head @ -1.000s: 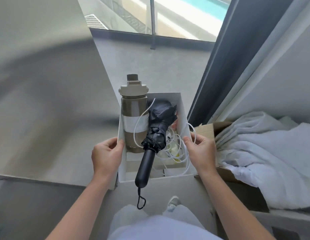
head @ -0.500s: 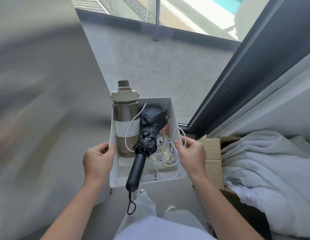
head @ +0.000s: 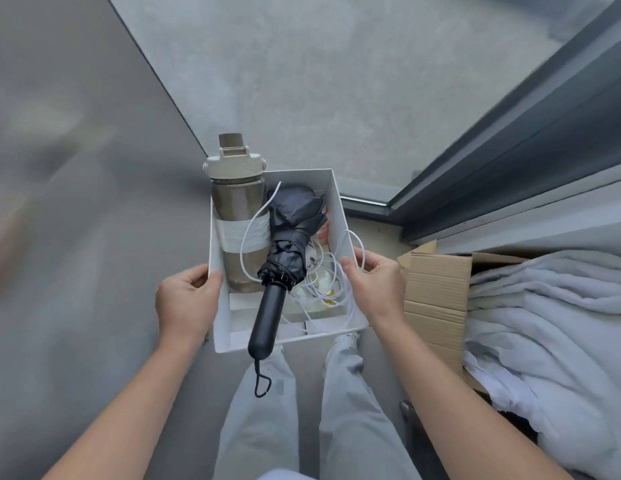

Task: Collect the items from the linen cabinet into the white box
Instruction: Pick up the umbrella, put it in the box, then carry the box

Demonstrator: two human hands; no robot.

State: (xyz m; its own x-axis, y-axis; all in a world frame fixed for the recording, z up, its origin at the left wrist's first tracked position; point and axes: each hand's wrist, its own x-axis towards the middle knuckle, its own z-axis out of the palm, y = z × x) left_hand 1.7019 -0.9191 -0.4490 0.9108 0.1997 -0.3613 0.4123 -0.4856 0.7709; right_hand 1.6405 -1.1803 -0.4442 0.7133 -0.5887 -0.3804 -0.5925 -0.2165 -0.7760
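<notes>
I hold the white box (head: 340, 216) in front of me, above my legs. My left hand (head: 188, 303) grips its left wall and my right hand (head: 375, 289) grips its right wall. Inside lies a bronze bottle (head: 238, 216) with a beige lid that sticks out over the far rim. A folded black umbrella (head: 288, 244) lies beside it, its handle hanging over the near rim. A tangled white cable (head: 323, 285) fills the right side, over small items I cannot make out.
A cardboard box (head: 435, 292) full of pale blue-white linen (head: 551, 334) stands at my right. A dark window frame (head: 510, 143) runs diagonally above it. Grey floor lies ahead, and a blurred grey wall is on the left.
The view has tilted down and the window has left the top of the frame. The box stays in both hands and sits slightly nearer to the cardboard box.
</notes>
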